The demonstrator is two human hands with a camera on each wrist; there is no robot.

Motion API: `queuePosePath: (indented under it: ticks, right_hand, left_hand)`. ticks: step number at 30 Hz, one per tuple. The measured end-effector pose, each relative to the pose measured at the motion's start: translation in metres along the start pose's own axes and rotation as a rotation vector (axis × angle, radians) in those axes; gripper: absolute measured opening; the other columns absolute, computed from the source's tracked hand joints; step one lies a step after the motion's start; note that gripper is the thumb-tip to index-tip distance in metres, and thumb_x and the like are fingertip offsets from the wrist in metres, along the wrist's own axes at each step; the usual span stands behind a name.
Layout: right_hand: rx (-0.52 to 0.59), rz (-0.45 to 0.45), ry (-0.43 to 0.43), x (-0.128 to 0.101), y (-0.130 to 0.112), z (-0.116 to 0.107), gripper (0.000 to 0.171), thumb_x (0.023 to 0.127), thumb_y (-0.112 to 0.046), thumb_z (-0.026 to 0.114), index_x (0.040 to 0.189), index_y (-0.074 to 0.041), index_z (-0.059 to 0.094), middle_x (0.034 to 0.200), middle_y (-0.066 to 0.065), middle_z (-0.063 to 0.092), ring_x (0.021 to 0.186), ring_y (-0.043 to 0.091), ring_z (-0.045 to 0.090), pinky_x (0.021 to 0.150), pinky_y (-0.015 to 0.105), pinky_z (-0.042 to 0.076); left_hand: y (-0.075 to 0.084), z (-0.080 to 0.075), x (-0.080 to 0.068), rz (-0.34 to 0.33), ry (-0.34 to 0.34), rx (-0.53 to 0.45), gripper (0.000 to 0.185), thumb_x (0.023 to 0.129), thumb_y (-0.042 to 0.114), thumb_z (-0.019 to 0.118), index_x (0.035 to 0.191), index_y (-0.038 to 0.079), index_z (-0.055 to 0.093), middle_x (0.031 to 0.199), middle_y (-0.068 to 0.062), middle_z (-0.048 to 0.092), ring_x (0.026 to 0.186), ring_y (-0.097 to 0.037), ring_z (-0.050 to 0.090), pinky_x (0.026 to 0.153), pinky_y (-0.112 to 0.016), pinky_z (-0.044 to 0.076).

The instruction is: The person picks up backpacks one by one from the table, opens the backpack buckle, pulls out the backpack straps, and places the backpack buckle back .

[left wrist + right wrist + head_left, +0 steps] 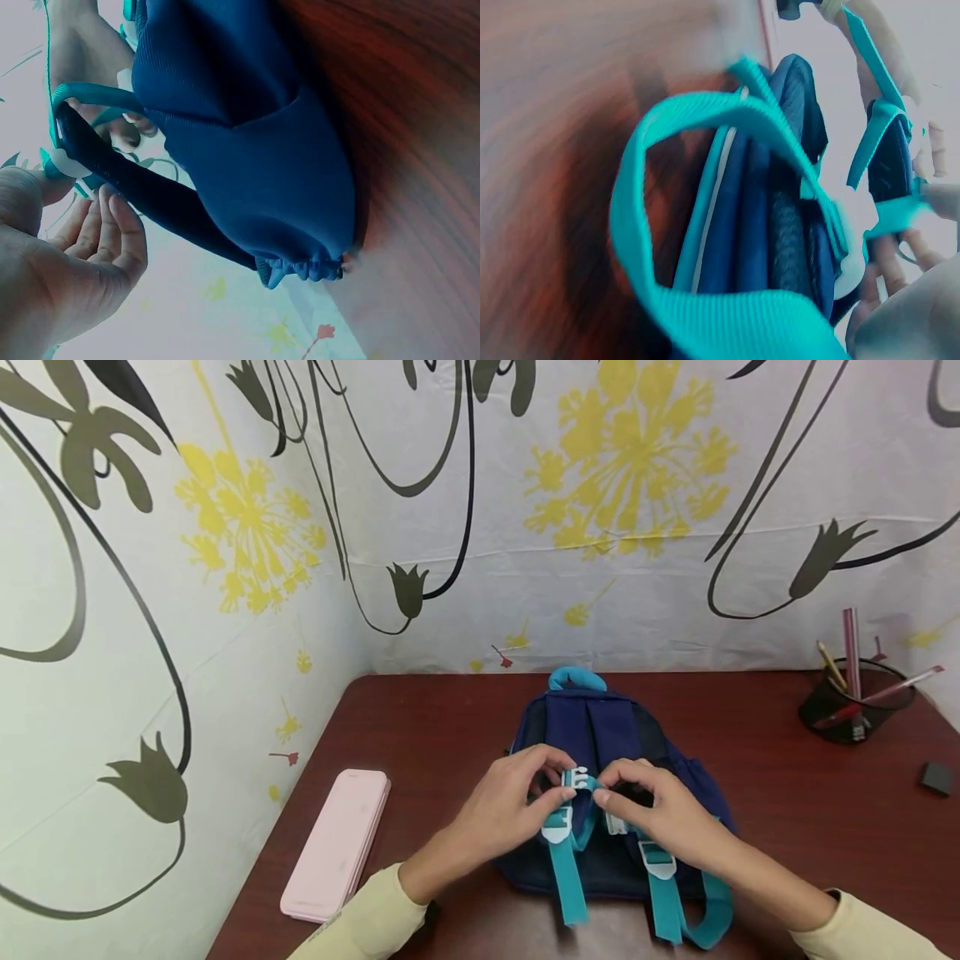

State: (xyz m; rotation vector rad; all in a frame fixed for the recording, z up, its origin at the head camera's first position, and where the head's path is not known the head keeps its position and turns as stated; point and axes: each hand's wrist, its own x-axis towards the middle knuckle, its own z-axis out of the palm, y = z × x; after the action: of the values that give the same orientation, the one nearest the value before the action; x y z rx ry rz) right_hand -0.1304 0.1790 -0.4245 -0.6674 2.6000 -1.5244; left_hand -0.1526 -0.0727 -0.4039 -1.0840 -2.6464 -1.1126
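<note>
Two hands meet over a navy backpack (600,735) lying strap-side up on the brown table (787,810). The left hand (502,810) pinches the white chest-strap buckle (576,777) with curled fingers (112,225); the right hand (660,814) pinches the teal strap (600,787) just beside it. Knuckles hide the buckle's other half, and both wrist views are blurred.

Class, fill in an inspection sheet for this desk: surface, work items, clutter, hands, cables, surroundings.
Surface: dark red-brown table.
Work items: navy backpack lying flat, teal straps toward the person, white chest clip between the hands.
Clutter: pink case at left; black pen cup and small dark block at right.
Hands: left hand and right hand pinch the clip's halves.
Cables: nothing seen.
Surroundings: floral-patterned wall.
</note>
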Motion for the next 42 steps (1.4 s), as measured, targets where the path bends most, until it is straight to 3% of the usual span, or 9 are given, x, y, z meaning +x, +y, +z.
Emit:
queuePosePath:
  ticks: [4, 7, 11, 18, 24, 32, 37, 42]
  right_hand:
    - [0.23, 0.032, -0.035, 0.001, -0.004, -0.002, 0.018, 0.11, -0.02, 0.057, 0.104, -0.007, 0.068, 0.088, 0.007, 0.062, 0.073, 0.026, 0.054, 0.064, 0.036, 0.045]
    - [0.273, 0.051, -0.05, 0.001, -0.002, -0.001, 0.018, 0.11, -0.02, 0.058, 0.104, -0.005, 0.068, 0.077, 0.004, 0.055, 0.064, 0.027, 0.048, 0.057, 0.037, 0.042]
    - [0.264, 0.034, -0.039, 0.001, 0.002, 0.002, 0.015, 0.11, -0.017, 0.058, 0.105, -0.008, 0.069, 0.072, 0.001, 0.047, 0.057, 0.026, 0.04, 0.052, 0.037, 0.039]
    - [0.198, -0.017, 0.004, 0.006, -0.001, 0.006, 0.012, 0.109, -0.017, 0.06, 0.102, -0.014, 0.07, 0.07, 0.001, 0.046, 0.056, 0.021, 0.04, 0.055, 0.034, 0.04]
    - [0.152, 0.03, 0.021, 0.001, 0.001, 0.006, 0.011, 0.11, -0.022, 0.059, 0.107, -0.016, 0.069, 0.073, 0.0, 0.053, 0.059, 0.021, 0.048, 0.057, 0.033, 0.044]
    - [0.049, 0.08, 0.042, -0.01, 0.006, -0.004, 0.013, 0.109, -0.025, 0.061, 0.102, -0.017, 0.069, 0.082, 0.002, 0.062, 0.067, 0.016, 0.056, 0.06, 0.031, 0.046]
    - [0.099, 0.048, 0.028, -0.011, 0.006, -0.003, 0.011, 0.109, -0.022, 0.062, 0.104, -0.015, 0.069, 0.077, 0.0, 0.059, 0.057, 0.016, 0.047, 0.054, 0.032, 0.043]
    - [0.172, -0.003, 0.027, -0.007, 0.007, 0.003, 0.008, 0.109, -0.016, 0.061, 0.106, -0.014, 0.068, 0.077, 0.0, 0.057, 0.058, 0.018, 0.046, 0.055, 0.033, 0.043]
  left_hand:
    - [0.0, 0.0, 0.0, 0.019, 0.024, 0.025, 0.026, 0.104, 0.031, 0.069, 0.127, 0.021, 0.064, 0.115, 0.009, 0.07, 0.099, -0.004, 0.066, 0.078, -0.017, 0.055]
    - [0.0, 0.002, 0.0, 0.029, 0.022, 0.019, 0.025, 0.105, 0.031, 0.069, 0.127, 0.021, 0.064, 0.115, 0.009, 0.07, 0.099, -0.004, 0.064, 0.077, -0.016, 0.053]
    - [-0.001, 0.003, 0.0, 0.038, 0.026, -0.004, 0.025, 0.104, 0.03, 0.069, 0.127, 0.021, 0.065, 0.114, 0.009, 0.069, 0.098, -0.004, 0.064, 0.076, -0.015, 0.053]
    - [-0.001, 0.005, 0.0, 0.04, 0.029, -0.013, 0.024, 0.104, 0.031, 0.07, 0.126, 0.023, 0.068, 0.114, 0.01, 0.07, 0.097, -0.003, 0.062, 0.074, -0.015, 0.053]
    - [-0.001, 0.006, 0.002, 0.013, 0.056, -0.071, 0.021, 0.099, 0.028, 0.077, 0.119, 0.022, 0.074, 0.111, 0.01, 0.075, 0.089, 0.001, 0.063, 0.074, -0.013, 0.055]
    - [-0.003, 0.005, 0.001, -0.001, 0.066, -0.099, 0.022, 0.097, 0.028, 0.08, 0.118, 0.022, 0.076, 0.107, 0.011, 0.075, 0.087, 0.003, 0.063, 0.074, -0.013, 0.055]
    - [-0.002, 0.006, 0.003, 0.03, 0.056, -0.079, 0.023, 0.098, 0.026, 0.079, 0.119, 0.021, 0.075, 0.109, 0.01, 0.075, 0.089, 0.002, 0.063, 0.076, -0.014, 0.056]
    - [-0.001, 0.009, 0.003, 0.033, 0.038, -0.067, 0.024, 0.098, 0.026, 0.078, 0.121, 0.022, 0.074, 0.109, 0.01, 0.074, 0.089, 0.002, 0.062, 0.075, -0.018, 0.058]
